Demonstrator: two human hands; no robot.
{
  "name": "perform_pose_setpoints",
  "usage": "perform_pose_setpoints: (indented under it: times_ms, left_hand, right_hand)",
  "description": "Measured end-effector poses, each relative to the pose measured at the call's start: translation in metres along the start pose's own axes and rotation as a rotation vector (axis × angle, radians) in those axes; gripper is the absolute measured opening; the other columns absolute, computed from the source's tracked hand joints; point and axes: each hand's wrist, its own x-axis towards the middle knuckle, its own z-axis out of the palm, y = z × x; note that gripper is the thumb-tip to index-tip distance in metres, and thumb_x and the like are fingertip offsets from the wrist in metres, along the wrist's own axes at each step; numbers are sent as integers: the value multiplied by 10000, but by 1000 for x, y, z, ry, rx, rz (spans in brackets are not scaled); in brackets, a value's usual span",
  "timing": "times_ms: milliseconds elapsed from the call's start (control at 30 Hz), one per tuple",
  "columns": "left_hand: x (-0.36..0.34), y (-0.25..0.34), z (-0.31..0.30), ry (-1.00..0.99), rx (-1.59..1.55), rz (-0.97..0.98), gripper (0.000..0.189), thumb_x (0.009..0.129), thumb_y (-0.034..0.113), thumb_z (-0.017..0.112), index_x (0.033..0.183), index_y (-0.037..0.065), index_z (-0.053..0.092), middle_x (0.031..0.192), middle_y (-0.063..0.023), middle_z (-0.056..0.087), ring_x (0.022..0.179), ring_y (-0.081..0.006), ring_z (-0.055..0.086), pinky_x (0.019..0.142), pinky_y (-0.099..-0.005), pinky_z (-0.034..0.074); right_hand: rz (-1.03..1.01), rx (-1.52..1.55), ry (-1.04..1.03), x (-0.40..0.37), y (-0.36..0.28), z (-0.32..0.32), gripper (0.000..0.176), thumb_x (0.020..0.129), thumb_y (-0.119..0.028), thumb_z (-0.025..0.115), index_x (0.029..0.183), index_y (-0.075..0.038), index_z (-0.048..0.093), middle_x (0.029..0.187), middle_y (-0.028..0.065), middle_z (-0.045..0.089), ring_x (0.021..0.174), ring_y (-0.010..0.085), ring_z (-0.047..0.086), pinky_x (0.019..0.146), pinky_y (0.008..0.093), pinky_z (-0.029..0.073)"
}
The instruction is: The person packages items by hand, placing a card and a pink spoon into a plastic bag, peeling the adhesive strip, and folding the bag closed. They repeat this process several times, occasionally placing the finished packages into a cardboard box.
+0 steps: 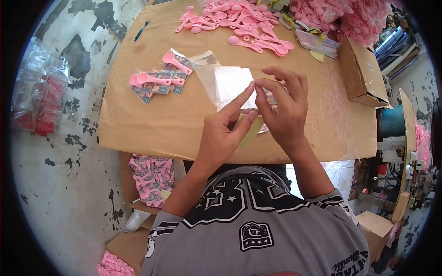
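Observation:
My left hand (pixel 224 131) and my right hand (pixel 286 103) meet over the table, fingertips almost touching. Thumb and index finger are bent toward each other on both hands, around something thin that I cannot make out. Under them lies a stack of white sheets or small bags (pixel 230 83), with a clear plastic bag (pixel 206 76) to its left. A yellow-green strip (pixel 251 132) shows below my fingers. Part of a patterned card (pixel 272 99) is visible behind my right hand. Farther left, pink spoons (pixel 154 79) lie on bagged blue patterned cards (pixel 147 95).
Loose pink spoons (pixel 230 18) cover the table's far side, beside a large pink heap (pixel 340 16). A pen (pixel 141 30) lies far left. At the right edge stands a cardboard box (pixel 361 71), near clear plastic shreds (pixel 334 106). Another box (pixel 129 177) of packed spoons is below.

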Motion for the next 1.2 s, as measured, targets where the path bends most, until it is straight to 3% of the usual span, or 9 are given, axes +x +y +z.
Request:
perform_pose_setpoints:
  times_ms: [133, 267, 400, 500, 600, 733, 867, 933, 1200]
  left_hand:
    - [0, 8, -1, -100, 67, -17, 592, 1037, 95, 681, 1593, 81, 477, 703, 85, 637, 633, 14, 370, 563, -199, 251]
    - [3, 2, -1, -135, -107, -64, 591, 1051, 108, 663, 1593, 30, 441, 976, -100, 796, 776, -6, 583, 683, -176, 417]
    - [5, -7, -5, -6, -391, -106, 524, 1052, 107, 660, 1522, -32, 474, 1181, -222, 768, 1049, -144, 721, 894, -259, 545]
    - [7, -8, -8, 48, -456, -112, 399, 1042, 107, 674, 1396, -44, 570, 1232, -246, 742, 1171, -238, 723, 970, -326, 572]
    - [9, -14, -7, 66, -452, -55, 341, 1035, 105, 683, 1337, -40, 618, 1242, -227, 738, 1158, -222, 721, 965, -324, 571]
    - [11, -19, -5, 75, -476, -40, 277, 1031, 85, 688, 1276, -41, 664, 1209, -146, 724, 1115, -162, 695, 954, -294, 558]
    - [14, -19, 0, 69, -450, -10, 266, 1025, 72, 693, 1264, -43, 677, 1172, -103, 713, 1070, -132, 672, 948, -279, 541]
    - [15, -21, 1, 56, -513, -14, 264, 1017, 86, 707, 1248, -38, 680, 1182, -100, 714, 1085, -129, 671, 947, -277, 539]
    - [12, -15, -15, 42, -472, -17, 281, 1014, 74, 707, 1259, -62, 682, 1167, -143, 753, 1079, -163, 713, 942, -288, 571]
  right_hand:
    - [17, -40, -67, 3, 11, -13, 197, 779, -43, 782, 957, -97, 718, 1116, 48, 716, 1046, 259, 613, 951, 423, 461]
    - [105, -79, 42, 14, 39, -39, 169, 820, -36, 755, 980, -71, 711, 1114, 71, 726, 1051, 230, 639, 954, 397, 477]
    - [450, 560, 179, 31, 67, -102, 102, 949, -84, 717, 1013, -7, 696, 1163, 125, 718, 1067, 192, 670, 973, 336, 513]
    - [338, 1038, -161, 25, 118, -152, 240, 980, -24, 625, 1218, -21, 664, 1291, 166, 689, 1144, 260, 668, 1028, 377, 512]
    - [567, -510, -281, 6, 159, -140, 421, 924, 62, 575, 1326, -50, 629, 1403, 182, 638, 1273, 334, 620, 1077, 405, 488]
    - [117, -605, 166, 13, 85, -107, 543, 840, 115, 538, 1347, -51, 644, 1389, 168, 649, 1312, 361, 595, 1092, 422, 463]
    - [451, 374, -123, -11, 38, -69, 254, 944, -54, 646, 1184, -35, 729, 1065, 46, 749, 900, 126, 650, 758, 285, 500]
    - [570, 612, -400, -16, 21, -54, 207, 984, -152, 713, 1156, -41, 741, 1027, 11, 749, 844, 86, 636, 703, 239, 461]
    - [797, 959, -397, -19, 12, -21, 165, 1002, -149, 735, 1116, -33, 763, 904, -3, 729, 770, 39, 597, 659, 217, 434]
